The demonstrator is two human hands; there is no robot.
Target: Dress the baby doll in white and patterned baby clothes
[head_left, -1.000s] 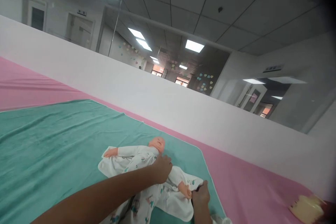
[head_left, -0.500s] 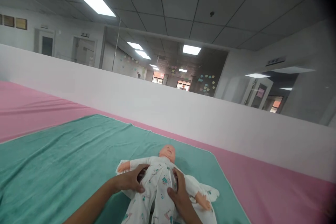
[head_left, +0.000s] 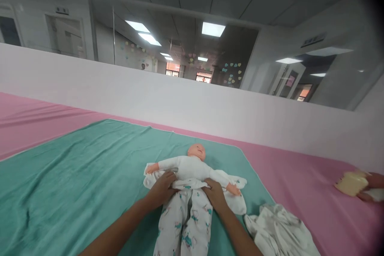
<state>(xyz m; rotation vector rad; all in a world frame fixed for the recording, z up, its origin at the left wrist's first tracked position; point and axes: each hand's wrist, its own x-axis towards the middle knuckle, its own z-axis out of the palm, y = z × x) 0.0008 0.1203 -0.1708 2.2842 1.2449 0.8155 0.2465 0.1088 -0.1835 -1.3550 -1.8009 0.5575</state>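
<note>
A baby doll (head_left: 196, 167) lies on its back on the green cloth, head away from me and arms spread. Its torso and sleeves are white. Printed white pants (head_left: 195, 216) with green and pink figures cover its lower body. My left hand (head_left: 164, 187) is closed on the left side of the waistband, fingertips partly hidden in the fabric. At the other side, my right hand (head_left: 214, 195) grips the waistband too, thumb and fingers bent round the edge. An opened white printed garment (head_left: 237, 204) lies spread beneath the doll's back and arms.
The green cloth (head_left: 90, 176) lies on a pink padded surface (head_left: 295, 168). A crumpled white cloth (head_left: 280, 230) lies at the lower right. Farther right is a partly visible doll with a yellow piece (head_left: 351, 183). A low white wall (head_left: 168, 100) with glass above stands behind.
The view has tipped down and rightward. The waistband now sits lower, and the doll's white torso shows above it. Both hands have shifted from the doll's sides onto the waistband.
</note>
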